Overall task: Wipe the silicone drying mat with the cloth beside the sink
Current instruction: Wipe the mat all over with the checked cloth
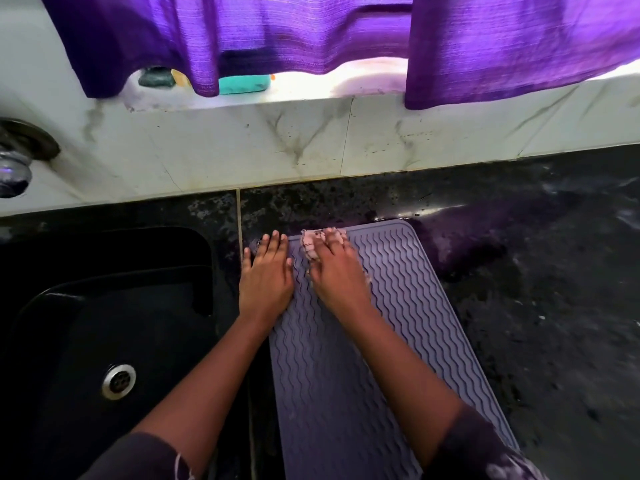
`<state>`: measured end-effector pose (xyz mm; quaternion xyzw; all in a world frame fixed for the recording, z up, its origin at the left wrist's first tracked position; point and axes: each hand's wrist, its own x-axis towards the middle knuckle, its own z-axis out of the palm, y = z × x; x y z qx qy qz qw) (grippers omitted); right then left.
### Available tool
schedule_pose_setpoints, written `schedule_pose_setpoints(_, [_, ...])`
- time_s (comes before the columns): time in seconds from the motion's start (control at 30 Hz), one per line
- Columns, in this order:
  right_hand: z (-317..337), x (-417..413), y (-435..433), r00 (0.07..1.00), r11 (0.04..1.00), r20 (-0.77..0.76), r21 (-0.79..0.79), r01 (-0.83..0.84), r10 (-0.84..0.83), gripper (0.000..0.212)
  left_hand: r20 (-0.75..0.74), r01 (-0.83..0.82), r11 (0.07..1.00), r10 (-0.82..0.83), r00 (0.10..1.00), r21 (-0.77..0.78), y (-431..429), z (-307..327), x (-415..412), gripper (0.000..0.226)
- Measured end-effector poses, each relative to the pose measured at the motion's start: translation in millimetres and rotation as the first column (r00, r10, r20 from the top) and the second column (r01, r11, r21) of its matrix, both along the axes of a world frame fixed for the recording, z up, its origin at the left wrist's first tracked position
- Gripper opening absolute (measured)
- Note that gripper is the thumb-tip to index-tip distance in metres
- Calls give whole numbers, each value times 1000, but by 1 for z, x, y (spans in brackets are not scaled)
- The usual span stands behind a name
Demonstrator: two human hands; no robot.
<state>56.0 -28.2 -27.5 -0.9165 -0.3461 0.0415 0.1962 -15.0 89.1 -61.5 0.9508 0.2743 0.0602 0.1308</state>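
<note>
The grey silicone drying mat (391,341) lay on the black speckled countertop (554,306) beside a black sink (104,323). The right hand (337,271) pressed a pink cloth (311,242) onto its far end; the left hand (266,275) rested flat, empty, on its left edge. Purple curtains (485,46) hung above.

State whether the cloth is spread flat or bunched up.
Bunched up: the cloth shows as a crumpled pink wad under the right hand at the mat's far end.
</note>
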Motion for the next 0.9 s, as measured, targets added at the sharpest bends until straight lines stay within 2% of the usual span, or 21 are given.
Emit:
schedule_pose_setpoints(0.1, [-14,2,4,999,986,26,-166,-30,35,62,6,-16,1000,16,1000,16,-2,1,0,51])
schedule_pose_setpoints(0.23, [-12,-5,-10,998,980,-7,-190,-60,60,61,-5,-19,999,20,1000,32,-2,1,-1,51])
schedule_pose_setpoints(0.37, [-8,-51,-52,997,968,-3,-241,-75,76,62,-8,-10,999,10,1000,39,-1,1,0,51])
schedule_pose_setpoints(0.43, [-3,-57,-60,996,970,22,-230,-80,88,57,-5,-11,999,11,1000,37,-2,1,0,51])
schedule_pose_setpoints(0.5, [4,-43,-48,999,987,11,-155,-42,44,50,2,-4,999,4,1000,34,-2,2,1,51])
schedule_pose_setpoints(0.57, [8,-24,-29,999,998,-20,-57,23,-25,49,2,-3,999,3,1000,32,-1,2,0,52])
schedule_pose_setpoints(0.6, [8,-16,-20,999,998,-29,-55,33,-35,51,3,-7,999,7,1000,33,-1,1,0,52])
schedule_pose_setpoints(0.7, [1,-7,-8,1000,977,28,-212,-2,9,53,3,-11,999,11,1000,34,-2,0,0,52])
schedule_pose_setpoints(0.9, [-5,-62,-64,997,972,65,-233,-25,42,55,23,-13,1000,13,1000,28,-2,0,0,52])
